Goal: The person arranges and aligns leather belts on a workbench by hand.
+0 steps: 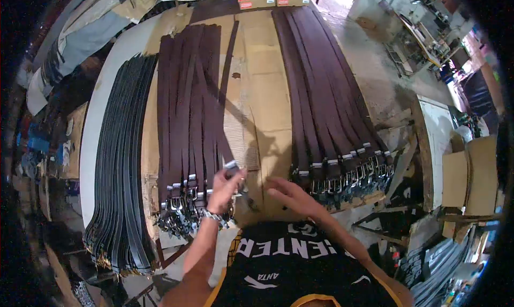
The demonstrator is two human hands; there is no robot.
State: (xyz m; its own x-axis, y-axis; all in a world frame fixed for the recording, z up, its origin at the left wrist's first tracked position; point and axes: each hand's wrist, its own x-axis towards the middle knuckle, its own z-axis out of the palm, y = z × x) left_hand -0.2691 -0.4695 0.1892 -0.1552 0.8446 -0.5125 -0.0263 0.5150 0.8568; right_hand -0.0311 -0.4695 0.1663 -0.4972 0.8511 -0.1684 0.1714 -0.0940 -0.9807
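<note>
My left hand (222, 192) is clamped on the buckle end of a brown belt (229, 66), and my right hand (292, 194) lies open beside it on bare cardboard (267, 82). Just left is a laid brown row (184, 109), with black belts (120, 162) beyond. Another brown row (326, 98) lies right. Most look laid out; this belt isn't yet.

Belt (230, 61): dark brown, single long strap, stretched lengthwise along the worktop (267, 93)
Buckle (231, 167): silver, near end, raised
</note>
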